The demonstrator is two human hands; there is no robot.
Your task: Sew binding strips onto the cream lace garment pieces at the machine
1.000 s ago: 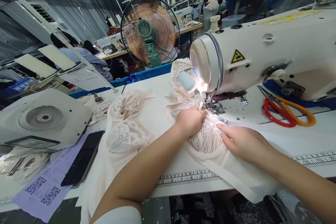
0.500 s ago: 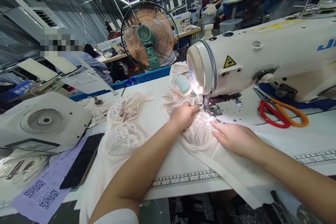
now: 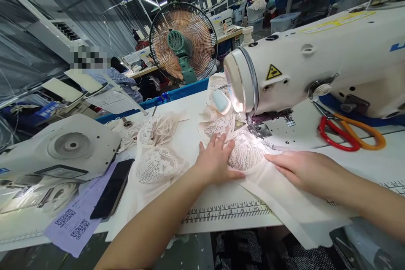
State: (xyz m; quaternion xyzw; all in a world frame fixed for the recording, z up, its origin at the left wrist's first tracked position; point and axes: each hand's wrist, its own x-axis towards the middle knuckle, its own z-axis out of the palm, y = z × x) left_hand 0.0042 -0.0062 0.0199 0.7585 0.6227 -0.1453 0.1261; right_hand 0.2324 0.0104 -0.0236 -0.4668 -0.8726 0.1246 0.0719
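Observation:
A cream lace garment piece (image 3: 248, 152) lies on the white sewing table (image 3: 221, 213), its far end under the presser foot (image 3: 257, 130) of a white sewing machine (image 3: 316, 63). My left hand (image 3: 215, 160) rests flat on the lace with fingers spread, open. My right hand (image 3: 300, 171) lies flat on the plain cream fabric just right of the lace, fingers stretched toward the needle. Neither hand grips anything.
More lace pieces (image 3: 155, 152) lie to the left. A black phone (image 3: 112, 187) and a purple QR slip (image 3: 76, 223) sit near the front left edge. Red and orange scissors (image 3: 348, 133) lie under the machine arm. A fan (image 3: 183, 42) stands behind; a person sits far left.
My left hand has drawn back from the presser foot toward me and spread out flat on the lace. My right hand has stayed flat on the fabric.

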